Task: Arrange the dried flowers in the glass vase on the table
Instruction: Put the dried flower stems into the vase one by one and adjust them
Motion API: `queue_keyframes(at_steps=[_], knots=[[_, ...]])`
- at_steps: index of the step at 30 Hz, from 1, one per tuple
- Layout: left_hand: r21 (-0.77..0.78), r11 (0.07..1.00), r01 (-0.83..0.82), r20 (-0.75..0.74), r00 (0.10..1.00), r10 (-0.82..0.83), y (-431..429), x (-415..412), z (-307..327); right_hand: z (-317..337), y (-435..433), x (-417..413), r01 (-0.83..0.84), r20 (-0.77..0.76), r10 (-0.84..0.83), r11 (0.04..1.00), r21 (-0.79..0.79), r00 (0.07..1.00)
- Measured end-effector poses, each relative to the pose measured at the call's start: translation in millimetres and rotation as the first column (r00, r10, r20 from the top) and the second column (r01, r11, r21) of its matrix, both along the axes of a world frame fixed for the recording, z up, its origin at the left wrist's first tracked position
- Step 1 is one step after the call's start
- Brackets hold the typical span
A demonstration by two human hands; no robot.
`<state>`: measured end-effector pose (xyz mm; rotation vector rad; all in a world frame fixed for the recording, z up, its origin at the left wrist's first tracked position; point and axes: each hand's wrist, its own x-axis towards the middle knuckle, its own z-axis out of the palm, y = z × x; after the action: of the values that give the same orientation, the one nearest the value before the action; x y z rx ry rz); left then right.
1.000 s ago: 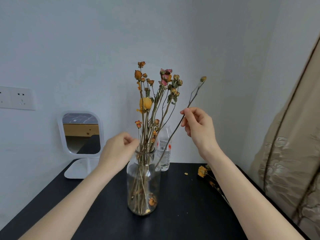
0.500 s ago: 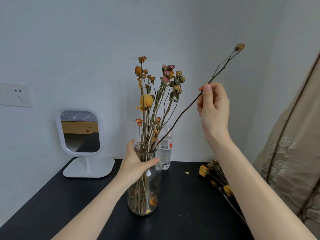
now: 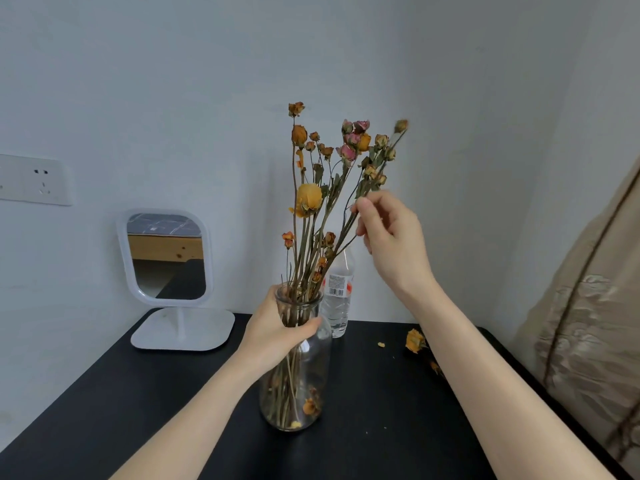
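A clear glass vase (image 3: pixel 304 386) stands on the black table (image 3: pixel 381 410), filled with several dried flowers (image 3: pixel 332 174) in orange, yellow and pink. My left hand (image 3: pixel 277 330) grips the vase's neck. My right hand (image 3: pixel 391 237) is raised to the right of the bunch and pinches a long thin stem (image 3: pixel 346 233) between thumb and fingertips. That stem leans in among the others, its small bud (image 3: pixel 401 125) up at the top right, its lower end down at the vase's mouth.
More loose dried flowers (image 3: pixel 415 341) lie on the table to the right, partly behind my right forearm. A plastic water bottle (image 3: pixel 337 299) stands just behind the vase. A white table mirror (image 3: pixel 169 258) stands at the back left. A beige curtain (image 3: pixel 588 306) hangs at the right.
My right hand has come down and leftward with the stem, lowering it in among the bunch. My left hand keeps its grip on the vase's neck.
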<state>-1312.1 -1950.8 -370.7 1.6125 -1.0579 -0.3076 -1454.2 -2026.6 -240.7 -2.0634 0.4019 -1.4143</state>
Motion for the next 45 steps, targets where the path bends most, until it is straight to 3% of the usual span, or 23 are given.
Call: queue_keyframes(at_steps=[6,11,17,21,27,38,45], knots=[[-0.009,1.000,0.012,-0.005,1.000,-0.012,1,-1,0,-18,5,9,0.069,-0.260,-0.103,0.988,-0.137,0.960],[-0.031,0.999,0.014,-0.006,1.000,-0.015,2,-2,0,-31,6,16,0.083,-0.461,-0.169,0.976,-0.201,0.871],[-0.061,0.998,0.020,-0.025,0.999,-0.022,0,-1,-4,-51,8,26,0.127,-0.553,-0.198,0.978,-0.166,0.809],[-0.057,0.998,0.014,-0.014,1.000,-0.015,-1,-1,-3,-53,6,28,0.121,-0.572,-0.158,0.987,-0.101,0.805],[-0.038,0.999,0.002,-0.017,1.000,-0.003,0,-4,-1,-52,5,27,0.163,-0.454,-0.148,0.987,-0.005,0.879],[-0.044,0.999,-0.004,-0.060,0.998,0.001,0,-3,-2,-58,6,20,0.153,-0.450,-0.094,0.983,0.097,0.888],[-0.147,0.983,-0.108,-0.118,0.989,0.091,14,-19,-2,-66,10,-13,0.097,-0.428,0.011,0.969,0.229,0.904]])
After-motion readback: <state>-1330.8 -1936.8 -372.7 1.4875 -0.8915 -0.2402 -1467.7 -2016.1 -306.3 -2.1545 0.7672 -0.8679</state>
